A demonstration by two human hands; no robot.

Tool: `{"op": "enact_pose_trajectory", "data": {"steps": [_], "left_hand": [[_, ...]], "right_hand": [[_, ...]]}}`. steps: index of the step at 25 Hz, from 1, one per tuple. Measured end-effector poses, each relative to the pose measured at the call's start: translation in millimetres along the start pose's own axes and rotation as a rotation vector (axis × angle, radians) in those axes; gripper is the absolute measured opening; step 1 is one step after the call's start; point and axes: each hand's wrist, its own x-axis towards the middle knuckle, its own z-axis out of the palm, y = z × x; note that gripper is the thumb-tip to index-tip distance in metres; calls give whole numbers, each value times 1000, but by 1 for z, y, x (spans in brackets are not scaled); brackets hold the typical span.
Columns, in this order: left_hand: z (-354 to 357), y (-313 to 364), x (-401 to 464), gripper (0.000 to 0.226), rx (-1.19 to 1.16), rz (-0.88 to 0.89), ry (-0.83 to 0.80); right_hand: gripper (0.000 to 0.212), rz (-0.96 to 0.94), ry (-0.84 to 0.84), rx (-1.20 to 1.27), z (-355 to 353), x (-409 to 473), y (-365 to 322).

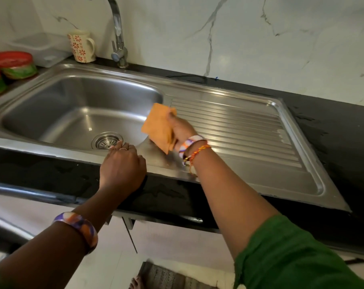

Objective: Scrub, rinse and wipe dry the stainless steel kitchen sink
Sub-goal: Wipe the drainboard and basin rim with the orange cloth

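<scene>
The stainless steel sink (58, 73) fills the middle of the head view, with a basin on the left, a round drain strainer (107, 141) at its bottom and a ribbed drainboard (239, 126) on the right. My right hand (182, 130) grips a folded orange cloth (158, 127) and holds it above the strip between basin and drainboard. My left hand (122, 163) rests on the sink's front rim, its fingers bent over the edge near the strainer. A chrome tap (118, 32) rises behind the basin; no water runs from it.
A floral mug (82, 46) stands left of the tap. A clear plastic container (39, 49) and red-and-green stacked bowls (16, 65) sit at the far left. Black countertop (327, 126), wet in patches, surrounds the sink. A marble-pattern wall backs it.
</scene>
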Motion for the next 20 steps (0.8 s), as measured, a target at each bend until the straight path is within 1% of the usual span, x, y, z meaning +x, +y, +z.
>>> {"op": "enact_pose_trajectory", "data": {"steps": [1, 3, 5, 6, 7, 10, 11, 12, 13, 14, 15, 16, 17, 18, 19, 20], "left_hand": [[-1, 1, -1, 35, -1, -8, 0], [-2, 1, -2, 35, -5, -26, -8], [-2, 0, -3, 35, -8, -29, -4], [-2, 0, -3, 35, -7, -29, -1], [-2, 0, -4, 35, -3, -28, 0], [-2, -1, -5, 36, -7, -19, 9], [-2, -1, -4, 35, -14, -16, 15], [-1, -2, -4, 34, -21, -12, 17], [-1, -2, -4, 34, -25, -7, 17], [0, -2, -4, 34, -29, 2, 17], [0, -2, -4, 33, -31, 8, 20], [1, -2, -3, 33, -34, 14, 24], [1, -2, -3, 33, -39, 19, 30], [2, -3, -3, 32, -49, 21, 33], [3, -3, -2, 32, -61, 23, 32], [4, -5, 0, 31, -70, 23, 24]], "right_hand": [[50, 15, 65, 150, -15, -6, -5], [47, 35, 184, 308, -55, -16, -12], [34, 5, 302, 412, -108, -37, -20], [28, 8, 380, 395, -133, -47, -20], [27, 19, 469, 281, -157, -56, -21], [40, 276, 724, -412, -209, -96, -15], [42, 339, 796, -603, -218, -108, -10], [44, 358, 841, -771, -225, -119, -3], [47, 311, 862, -926, -228, -126, 0], [51, 247, 821, -1068, -229, -129, 3], [55, 193, 719, -1192, -226, -131, 5], [64, 181, 585, -1289, -223, -130, 8], [77, 229, 484, -1355, -221, -126, 12], [89, 299, 431, -1386, -218, -123, 16], [95, 338, 416, -1407, -215, -120, 20], [92, 335, 432, -1430, -213, -117, 25]]}}
